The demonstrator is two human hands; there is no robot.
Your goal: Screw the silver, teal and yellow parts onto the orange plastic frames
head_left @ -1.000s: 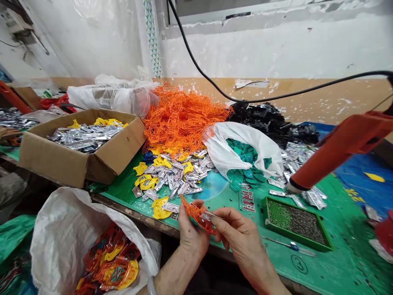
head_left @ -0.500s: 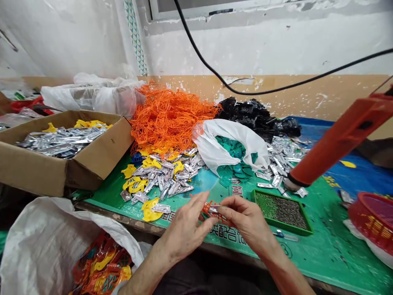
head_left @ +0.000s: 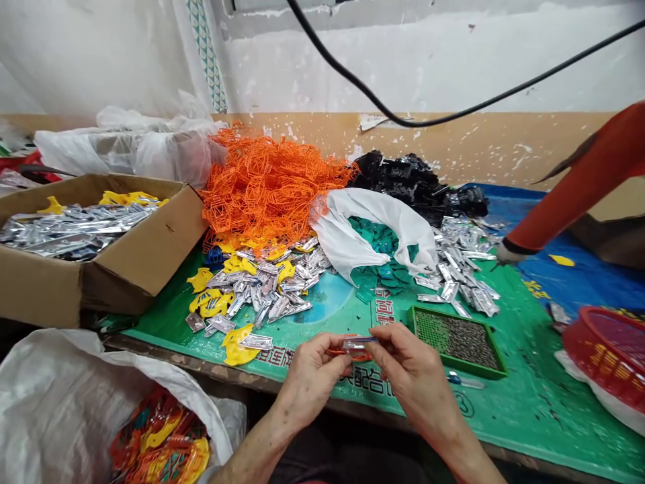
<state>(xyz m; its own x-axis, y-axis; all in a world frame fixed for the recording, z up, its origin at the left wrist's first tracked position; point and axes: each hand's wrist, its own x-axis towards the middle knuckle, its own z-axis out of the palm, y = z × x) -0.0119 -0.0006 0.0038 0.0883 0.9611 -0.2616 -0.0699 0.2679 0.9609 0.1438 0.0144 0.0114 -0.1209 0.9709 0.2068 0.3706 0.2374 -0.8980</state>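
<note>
Both my hands meet over the front of the green table (head_left: 508, 410). My left hand (head_left: 311, 373) pinches an orange plastic frame (head_left: 336, 351) between thumb and fingers. A shiny silver plate (head_left: 355, 345) lies against the frame, and the thumb and fingertips of my right hand (head_left: 410, 363) close on its right end. Fingers hide part of both pieces. To the left of my hands, a yellow plastic piece (head_left: 236, 348) lies with another silver plate (head_left: 256, 341) on it. Right of my right hand sits a green tray (head_left: 496, 349) of small dark metal parts (head_left: 461, 339).
Behind are piles of orange frames (head_left: 277, 181), silver plates (head_left: 262, 292) and black pieces (head_left: 413, 185), plus a white bag (head_left: 335, 235) of green pieces. A cardboard box (head_left: 146, 249) stands left, a red basket (head_left: 599, 349) right. A red-orange tool (head_left: 579, 181) hangs at right. An open sack (head_left: 55, 403) sits lower left.
My left fingers, earlier raised and spread, have closed on the orange frame. The silver plate now lies more level against it. The camera view has shifted slightly, and the hanging tool has swung right.
</note>
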